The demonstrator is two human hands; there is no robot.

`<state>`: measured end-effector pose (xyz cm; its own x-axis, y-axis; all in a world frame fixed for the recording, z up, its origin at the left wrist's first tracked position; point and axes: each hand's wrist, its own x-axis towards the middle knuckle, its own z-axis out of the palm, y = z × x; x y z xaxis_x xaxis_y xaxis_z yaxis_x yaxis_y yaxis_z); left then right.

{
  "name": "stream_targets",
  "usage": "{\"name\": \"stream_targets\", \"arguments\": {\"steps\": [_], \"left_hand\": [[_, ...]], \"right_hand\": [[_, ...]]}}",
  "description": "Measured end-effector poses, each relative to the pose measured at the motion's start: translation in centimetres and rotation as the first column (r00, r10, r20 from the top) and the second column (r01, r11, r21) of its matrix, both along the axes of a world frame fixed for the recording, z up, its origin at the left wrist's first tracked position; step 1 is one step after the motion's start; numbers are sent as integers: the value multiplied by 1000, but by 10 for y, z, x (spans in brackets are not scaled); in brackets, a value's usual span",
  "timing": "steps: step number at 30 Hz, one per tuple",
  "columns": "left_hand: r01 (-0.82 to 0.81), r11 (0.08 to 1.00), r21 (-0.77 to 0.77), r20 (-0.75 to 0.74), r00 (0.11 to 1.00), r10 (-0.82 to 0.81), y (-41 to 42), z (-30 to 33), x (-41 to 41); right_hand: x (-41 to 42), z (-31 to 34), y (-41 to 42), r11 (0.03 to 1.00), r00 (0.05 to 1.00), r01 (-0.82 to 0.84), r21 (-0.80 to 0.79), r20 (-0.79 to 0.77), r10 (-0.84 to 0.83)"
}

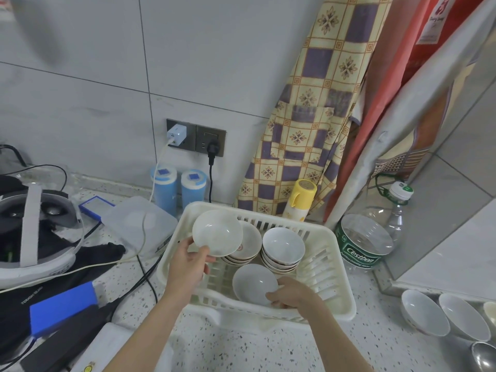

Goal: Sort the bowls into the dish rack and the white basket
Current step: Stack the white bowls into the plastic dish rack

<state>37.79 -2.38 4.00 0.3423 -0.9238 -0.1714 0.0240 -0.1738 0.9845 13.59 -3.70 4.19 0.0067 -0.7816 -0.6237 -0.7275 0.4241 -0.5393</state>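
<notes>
Even, bright indoor light, soft shadows, wide-angle bending and blur toward edges.

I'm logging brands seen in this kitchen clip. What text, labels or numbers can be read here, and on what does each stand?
"Cestbon": green label of the clear water bottle right of the white basket.
Small white print under "Cestbon": too blurred to read.
Red hanging sheet, top right: a large figure and lines of print, too blurred to read.
Black bag, left: pale lettering, unreadable.
Blue squares on the two blue-lidded containers: no legible text.
</notes>
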Motion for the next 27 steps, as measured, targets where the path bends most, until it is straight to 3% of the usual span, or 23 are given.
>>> {"name": "stream_targets", "arguments": {"steps": [4,8,12,17,27], "left_hand": [[3,1000,6,7,1000,-3,0,1,0],[12,1000,5,18,1000,-13,1,1,0],[22,1000,9,27,999,-22,1,2,1],[24,1000,17,6,1000,-24,1,3,1],[37,999,30,26,999,-37,3,8,0]], "right_hand": [[-4,3,0,999,999,-13,43,-37,14],[3,-2,3,996,989,-76,-41,-131,70],[-3,-1,-1,999,1000,-13,33,-1,13],[-7,-4,-3,998,999,40,42,-3,-40],[1,-19,-1,996,982,-43,-78,-185,28]]}}
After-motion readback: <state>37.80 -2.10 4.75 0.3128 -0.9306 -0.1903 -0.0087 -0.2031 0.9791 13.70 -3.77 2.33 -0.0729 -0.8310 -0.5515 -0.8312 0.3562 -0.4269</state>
